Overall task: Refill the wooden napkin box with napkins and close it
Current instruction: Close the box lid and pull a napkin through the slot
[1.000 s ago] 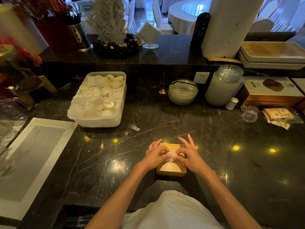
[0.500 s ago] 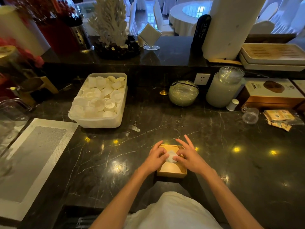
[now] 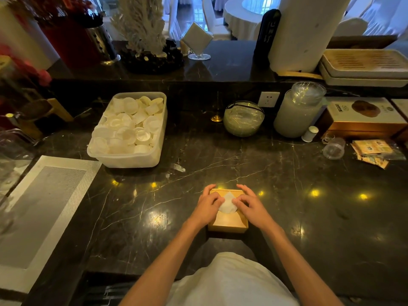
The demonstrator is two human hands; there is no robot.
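Note:
A small wooden napkin box [image 3: 228, 221] sits on the black marble counter [image 3: 309, 217], near its front edge and straight before me. Its lid is on, and a white napkin [image 3: 227, 203] sticks up through the opening in the top. My left hand [image 3: 207, 205] rests on the box's left side, its fingertips pinching the napkin. My right hand [image 3: 249, 206] lies on the right side, and its fingertips also touch the napkin. Both hands cover much of the lid.
A white plastic tub [image 3: 130, 160] with several small white cups stands at back left. A grey mat [image 3: 37, 208] lies at left. At the back stand a glass bowl [image 3: 243, 118], a large jar [image 3: 298, 111], a gold box [image 3: 362, 120] and sachets [image 3: 373, 151].
The napkin has come further up out of the lid's opening. The fingers of both hands have curled in and closed around it.

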